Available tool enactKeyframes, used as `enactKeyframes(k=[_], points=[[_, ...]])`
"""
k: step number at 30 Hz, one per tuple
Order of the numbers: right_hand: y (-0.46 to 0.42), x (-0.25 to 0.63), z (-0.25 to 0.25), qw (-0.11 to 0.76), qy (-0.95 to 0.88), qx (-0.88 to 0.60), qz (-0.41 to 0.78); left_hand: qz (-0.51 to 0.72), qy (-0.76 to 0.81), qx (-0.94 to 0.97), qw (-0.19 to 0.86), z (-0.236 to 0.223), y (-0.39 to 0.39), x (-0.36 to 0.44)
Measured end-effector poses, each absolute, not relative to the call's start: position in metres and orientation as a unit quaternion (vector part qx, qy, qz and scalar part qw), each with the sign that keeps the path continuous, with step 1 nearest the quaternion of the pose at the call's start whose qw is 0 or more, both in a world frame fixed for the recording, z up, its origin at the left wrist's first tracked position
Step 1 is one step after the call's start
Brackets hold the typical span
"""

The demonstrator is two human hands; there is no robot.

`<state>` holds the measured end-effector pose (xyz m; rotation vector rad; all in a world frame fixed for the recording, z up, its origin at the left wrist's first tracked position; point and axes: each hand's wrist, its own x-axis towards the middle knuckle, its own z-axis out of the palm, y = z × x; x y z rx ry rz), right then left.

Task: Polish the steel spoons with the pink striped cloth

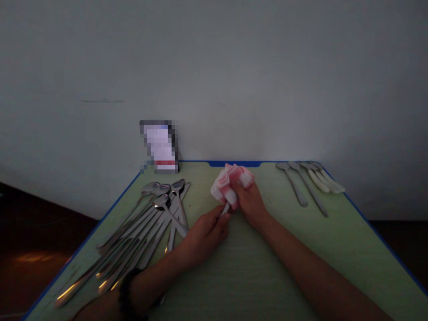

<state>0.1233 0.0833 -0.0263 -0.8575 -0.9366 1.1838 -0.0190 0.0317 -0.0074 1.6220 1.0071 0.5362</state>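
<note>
Utensil [225,208]: one, clamped by left hand [206,232] fingers
Cloth [221,186]: one, clamped around utensil by right hand [252,200] fingers
Pile [162,202]: left of fingers, four bowls counted (rest overlapped)
Row [309,187]: four-plus pieces, right of fingers

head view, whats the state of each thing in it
Left hand: closed around metal utensil
Right hand: closed on cloth
Cloth: crumpled around utensil
Metal utensil: held, far end hidden by cloth
Left cutlery: piled, overlapping
Right cutlery: laid roughly side by side
Phone: standing tilted, lit, pixelated
Dark wristband: worn on left wrist
</note>
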Motion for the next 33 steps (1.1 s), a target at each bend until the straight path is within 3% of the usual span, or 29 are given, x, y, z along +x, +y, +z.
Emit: enactKeyframes(k=[3,12,21,33], points=[[0.084,0.125,-0.023,0.655,-0.436,-0.374,0.491,0.22,0.428,0.7,0.528,-0.008,0.031,-0.019],[0.087,0.127,-0.029,0.639,-0.395,-0.369,0.547,0.213,0.441,0.71,0.506,-0.006,0.031,-0.018],[0.094,0.133,-0.027,0.665,-0.156,-0.324,0.655,0.194,0.435,0.73,0.49,0.0,0.029,-0.018],[0.091,0.134,-0.02,0.661,-0.163,-0.292,0.671,0.207,0.43,0.718,0.506,-0.003,0.028,-0.017]])
